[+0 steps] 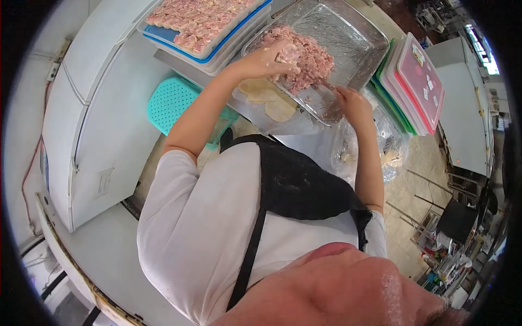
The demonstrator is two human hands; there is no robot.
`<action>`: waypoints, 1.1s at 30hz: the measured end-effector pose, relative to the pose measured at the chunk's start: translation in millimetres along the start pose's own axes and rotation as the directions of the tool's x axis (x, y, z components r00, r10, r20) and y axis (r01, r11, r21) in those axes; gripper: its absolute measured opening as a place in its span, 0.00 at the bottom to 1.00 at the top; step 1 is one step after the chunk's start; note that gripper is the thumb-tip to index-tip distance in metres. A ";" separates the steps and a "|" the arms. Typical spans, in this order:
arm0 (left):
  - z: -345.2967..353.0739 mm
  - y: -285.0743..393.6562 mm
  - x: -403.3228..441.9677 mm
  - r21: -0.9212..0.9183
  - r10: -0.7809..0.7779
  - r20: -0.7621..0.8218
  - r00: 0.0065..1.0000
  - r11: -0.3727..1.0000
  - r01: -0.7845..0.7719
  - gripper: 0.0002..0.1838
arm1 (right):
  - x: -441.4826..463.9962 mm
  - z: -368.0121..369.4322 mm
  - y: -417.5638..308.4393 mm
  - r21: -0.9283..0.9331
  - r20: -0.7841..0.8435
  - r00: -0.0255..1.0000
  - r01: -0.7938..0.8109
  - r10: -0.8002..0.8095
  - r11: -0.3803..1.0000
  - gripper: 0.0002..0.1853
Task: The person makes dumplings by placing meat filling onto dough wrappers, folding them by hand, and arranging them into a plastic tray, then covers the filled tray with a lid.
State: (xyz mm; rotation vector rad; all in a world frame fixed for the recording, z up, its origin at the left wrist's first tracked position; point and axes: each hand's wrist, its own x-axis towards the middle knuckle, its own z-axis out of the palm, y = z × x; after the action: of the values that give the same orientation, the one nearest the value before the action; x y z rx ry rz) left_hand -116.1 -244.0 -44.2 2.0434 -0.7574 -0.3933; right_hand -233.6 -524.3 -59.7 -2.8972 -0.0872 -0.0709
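My left hand (267, 61) is closed around a dumpling (289, 54) topped with pink minced meat, over the near left side of a metal tray. My right hand (353, 103) grips a thin spreading tool (328, 86) by its end, at the tray's near edge. The tool's tip meets the mound of minced meat (312, 62), and its exact shape is hard to make out. The mound lies in the left part of the metal tray (356, 41). Flat, round yellowish wrappers (280, 106) lie on the surface between my forearms, just below the tray.
To the left, a blue-rimmed plastic container (204, 58) holds rows of filled dumplings. Below it is a turquoise perforated basket (171, 103). Stacked coloured lids (418, 81) stand right of the tray, beside a clear plastic bag (394, 157). White freezers (111, 119) line the left.
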 end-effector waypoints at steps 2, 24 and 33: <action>-6.4 12.3 -4.7 0.021 0.250 -0.081 0.965 0.968 -0.249 0.36 | -10.0 -33.5 -18.0 0.177 -0.012 0.995 -0.094 0.098 0.980 0.15; -104.1 -22.7 11.3 0.114 0.295 0.094 0.951 0.946 -0.305 0.36 | 7.7 0.9 -101.1 -0.046 -0.016 0.905 -0.426 0.426 0.904 0.15; -131.2 -19.5 4.5 0.013 0.559 0.099 0.823 0.827 -0.563 0.30 | 8.7 -41.5 -208.0 0.525 -0.270 0.903 -0.154 0.335 0.837 0.17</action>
State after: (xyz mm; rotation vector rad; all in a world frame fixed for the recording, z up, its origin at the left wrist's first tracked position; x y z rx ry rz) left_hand -35.4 -154.8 11.7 1.7371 -1.3847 -0.1277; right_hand -240.1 -332.3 30.5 -2.3118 0.2966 -0.4518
